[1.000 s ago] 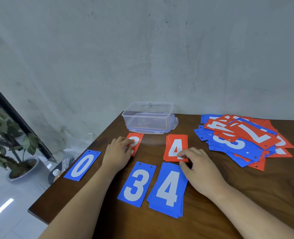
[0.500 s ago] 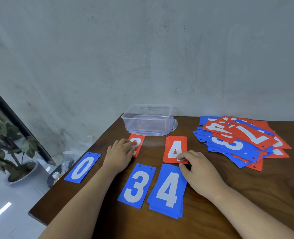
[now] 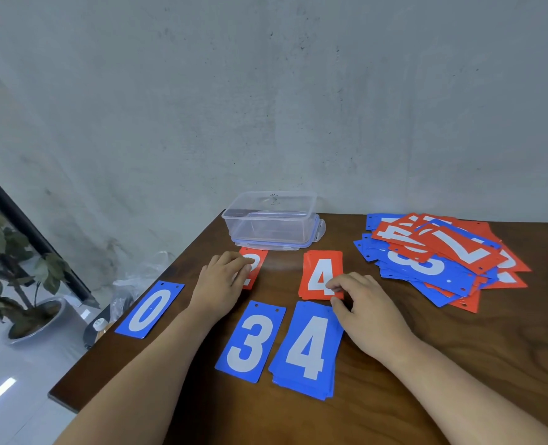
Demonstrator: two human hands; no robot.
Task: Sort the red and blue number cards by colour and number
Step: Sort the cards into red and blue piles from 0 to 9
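- Fingers (image 3: pixel 333 285) of the right hand (image 3: pixel 370 311) are curling round the near right corner of the red 4 card (image 3: pixel 318 268), forefinger on its face and thumb at its near edge, so they seem to be pinching that corner.
- That card is lying flat on the table (image 3: pixel 459 364) with its long axis running near to far, just far of the blue 4 stack (image 3: pixel 308 348). It looks like more than one card, though the edges are too fine to count.
- The left hand (image 3: pixel 221 281) is resting on the red 2 card (image 3: pixel 256 261) further left, its fingers lying fairly straight and close together over the digit, pressing rather than gripping.
- The blue 3 card (image 3: pixel 250 342) and blue 0 card (image 3: pixel 150 309) are sitting in the near row, leftwards of the blue 4s.
- The mixed pile (image 3: pixel 427 261) of unsorted reds and blues is lying to the right and slightly far of the right hand, well apart from the left one. The right hand is therefore the nearer for fetching the next card, and it would be reaching rightwards and away.
- The clear box (image 3: pixel 272 220) is standing at the far edge, beyond both red cards.
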